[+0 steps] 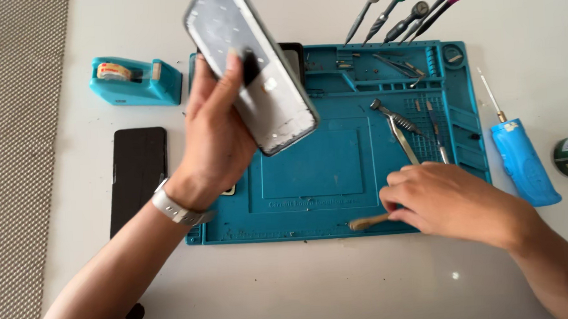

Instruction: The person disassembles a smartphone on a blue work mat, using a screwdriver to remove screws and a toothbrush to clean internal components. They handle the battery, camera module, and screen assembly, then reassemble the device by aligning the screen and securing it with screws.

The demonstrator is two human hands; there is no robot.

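White table (366, 283) | left hand (216, 140) grips phone frame (251, 68) (raised) | right hand (448, 200) pinches brush (366, 223)

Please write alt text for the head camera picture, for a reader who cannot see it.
The left hand holds a phone frame tilted above a teal mat, while the right hand grips a wooden-handled tool on it. Screwdrivers stand behind the mat.
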